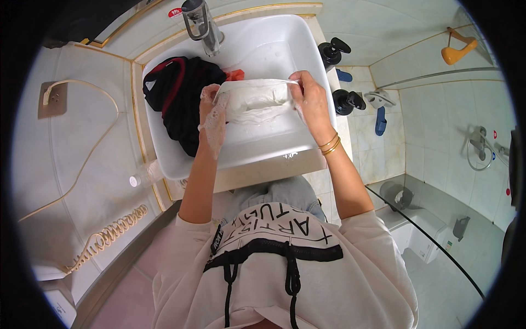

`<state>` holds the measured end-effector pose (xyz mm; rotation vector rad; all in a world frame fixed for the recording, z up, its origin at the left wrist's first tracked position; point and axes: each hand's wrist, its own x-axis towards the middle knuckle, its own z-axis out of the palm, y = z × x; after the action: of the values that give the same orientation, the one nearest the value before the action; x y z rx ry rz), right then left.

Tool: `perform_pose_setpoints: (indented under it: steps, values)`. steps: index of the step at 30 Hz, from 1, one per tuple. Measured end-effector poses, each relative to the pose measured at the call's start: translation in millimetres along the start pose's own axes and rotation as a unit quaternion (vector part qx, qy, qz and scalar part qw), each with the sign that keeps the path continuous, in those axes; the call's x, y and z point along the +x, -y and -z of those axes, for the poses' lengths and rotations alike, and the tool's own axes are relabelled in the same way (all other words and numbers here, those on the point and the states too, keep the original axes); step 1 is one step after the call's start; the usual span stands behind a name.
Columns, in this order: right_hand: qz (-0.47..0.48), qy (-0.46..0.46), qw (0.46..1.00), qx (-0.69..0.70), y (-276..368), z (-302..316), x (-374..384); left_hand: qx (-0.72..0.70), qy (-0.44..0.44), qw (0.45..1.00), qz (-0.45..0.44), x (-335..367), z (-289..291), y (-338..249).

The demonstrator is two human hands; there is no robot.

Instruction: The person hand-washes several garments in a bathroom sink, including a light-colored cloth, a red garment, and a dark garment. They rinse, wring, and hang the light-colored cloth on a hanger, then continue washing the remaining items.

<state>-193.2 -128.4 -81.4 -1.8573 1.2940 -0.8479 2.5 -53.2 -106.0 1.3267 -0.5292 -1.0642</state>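
A wet white cloth (257, 103) is stretched between my hands over the white washbasin (296, 41). Its upper edge runs nearly straight, and the lower part sags in folds. Soap suds cover my left hand (212, 118), which is closed on the cloth's left end. At the other end, my right hand (311, 104) pinches the upper corner, with some foam on the fingers. A dark garment with red trim (183, 98) lies bunched in the left side of the basin. Behind the white cloth, a small red piece (234, 75) shows; I cannot make out its kind.
A metal faucet (203, 27) stands at the basin's back edge. Two black pump bottles (331, 53) are on the right-hand ledge. A coiled cord (118, 225) hangs at the left wall. Blue slippers (381, 122) and a glass partition (433, 236) are to the right.
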Motion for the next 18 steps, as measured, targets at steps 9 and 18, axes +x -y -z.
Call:
perform_pose_setpoints:
  steps: [9,18]
  values:
    - [0.021,-0.01,1.0,-0.014,-4,-3,-5,-0.038,-0.005,0.998,0.053,-10,-13,0]
    - [-0.243,0.026,0.933,0.263,-15,-17,-6,0.051,0.026,0.986,0.153,-6,-7,0]
